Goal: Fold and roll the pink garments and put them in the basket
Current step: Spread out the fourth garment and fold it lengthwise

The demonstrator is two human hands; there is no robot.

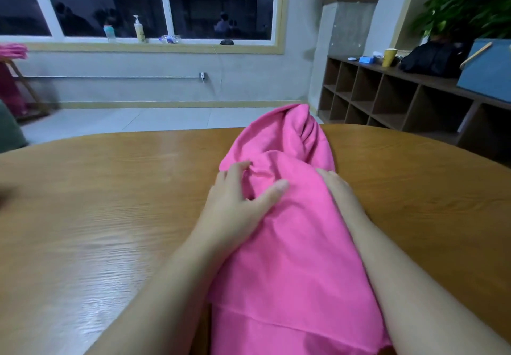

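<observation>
Lying lengthwise on the wooden table (96, 216), the pink garment (290, 244) runs from 6 o'clock at the near edge up toward 12 o'clock, where its far end bunches into folds. The left hand (237, 202) rests on the garment's left side with fingers spread and lightly bent, thumb pressing the cloth. The right hand (336, 186) lies flat along the right edge, fingers straight, their tips against the cloth. The two hands are apart, with the garment between them. At 2 o'clock a blue box (486, 69) stands on a shelf (387, 97). At 9 o'clock more pink cloth (12, 51) hangs on a rack.
</observation>
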